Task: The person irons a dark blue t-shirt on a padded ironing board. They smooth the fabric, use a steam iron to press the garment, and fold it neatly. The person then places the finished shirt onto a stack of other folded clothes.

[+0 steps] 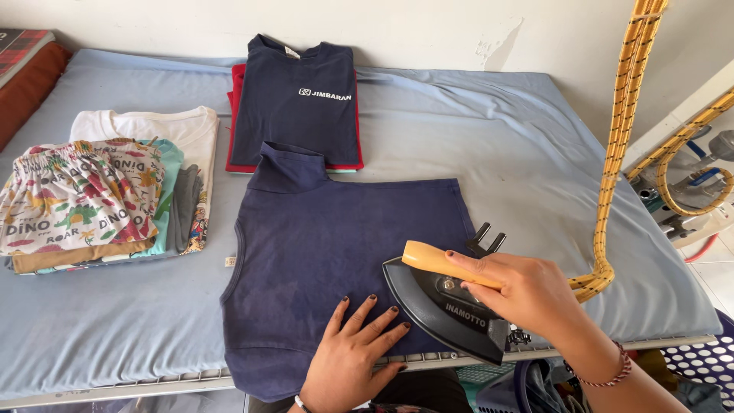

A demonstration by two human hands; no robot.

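Observation:
A dark navy sleeveless top [321, 252] lies spread flat on the blue padded ironing surface [489, 145], its high collar pointing away from me. My right hand [527, 294] grips the tan handle of a black iron [447, 306], which rests on the top's lower right part. My left hand [352, 352] lies flat with fingers spread on the fabric's near edge, just left of the iron. A yellow braided cord [615, 153] runs from the iron up and out of view.
A folded navy shirt [298, 99] on a red one sits at the back. Folded white shirt [168, 126] and patterned dinosaur-print clothes [80, 199] are stacked at left. A polka-dot basket [703, 359] stands at lower right, hoses [688, 176] at right.

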